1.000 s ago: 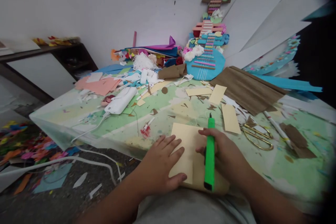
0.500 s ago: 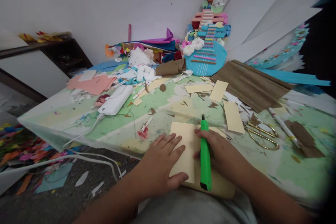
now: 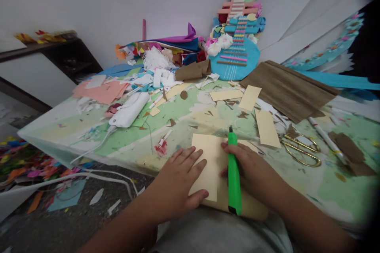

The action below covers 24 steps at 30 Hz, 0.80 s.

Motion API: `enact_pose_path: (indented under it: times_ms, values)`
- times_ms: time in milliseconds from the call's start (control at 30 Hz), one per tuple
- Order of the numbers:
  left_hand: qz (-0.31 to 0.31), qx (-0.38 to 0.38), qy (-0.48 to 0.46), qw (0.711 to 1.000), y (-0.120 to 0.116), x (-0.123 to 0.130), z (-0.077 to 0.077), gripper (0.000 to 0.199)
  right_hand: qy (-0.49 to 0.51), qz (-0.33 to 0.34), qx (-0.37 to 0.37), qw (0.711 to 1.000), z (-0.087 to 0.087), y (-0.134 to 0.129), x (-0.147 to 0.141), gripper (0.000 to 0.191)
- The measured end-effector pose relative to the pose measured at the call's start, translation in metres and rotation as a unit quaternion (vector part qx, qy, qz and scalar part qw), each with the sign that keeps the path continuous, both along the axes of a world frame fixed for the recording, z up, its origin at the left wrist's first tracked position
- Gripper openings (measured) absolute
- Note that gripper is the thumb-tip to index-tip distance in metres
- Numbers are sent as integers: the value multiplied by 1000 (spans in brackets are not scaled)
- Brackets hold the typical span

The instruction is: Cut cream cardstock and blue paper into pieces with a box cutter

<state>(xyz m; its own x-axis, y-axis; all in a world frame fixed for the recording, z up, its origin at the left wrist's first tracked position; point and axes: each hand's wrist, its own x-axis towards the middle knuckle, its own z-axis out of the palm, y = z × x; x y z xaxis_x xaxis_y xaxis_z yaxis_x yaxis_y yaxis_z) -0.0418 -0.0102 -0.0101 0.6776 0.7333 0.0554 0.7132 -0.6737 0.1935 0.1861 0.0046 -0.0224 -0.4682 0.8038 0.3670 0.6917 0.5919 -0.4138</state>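
Note:
My left hand (image 3: 181, 180) lies flat with its fingers spread on a cream sheet of paper (image 3: 209, 166), pressing on its left side. In my right hand (image 3: 247, 164) is a green box cutter (image 3: 234, 178), held upright in the view with its dark tip pointing away from me. A brown board (image 3: 246, 204) lies beneath the paper at the table's front edge, partly hidden by my right hand and the cutter. Cream paper strips (image 3: 267, 128) and gold-handled scissors (image 3: 301, 149) lie to the right of my right hand.
A white power strip (image 3: 130, 110) with a cable stands on the left of the table (image 3: 175, 142). Brown paper (image 3: 287, 89) lies at the back right. A blue paper guitar (image 3: 234, 61) leans on the wall. Several coloured scraps (image 3: 26, 170) cover the floor at left.
The camera view has shifted slightly. Both hands stay nearly in place on the paper and the box cutter, with no clear change in grip.

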Motion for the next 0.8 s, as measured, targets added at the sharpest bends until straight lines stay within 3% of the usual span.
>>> enact_pose_path:
  times_ms: [167,400,800]
  values:
    - [-23,7,10,1000,-2,2,2,53,-1,16,-6,1000,10,-2,-1,44]
    - [-29,15,-9,999,-3,2,0,55,-70,101,-8,992,21,12,-22,35]
    - [-37,-14,-6,999,2,-2,4,56,-81,79,-1,994,14,15,-24,40]
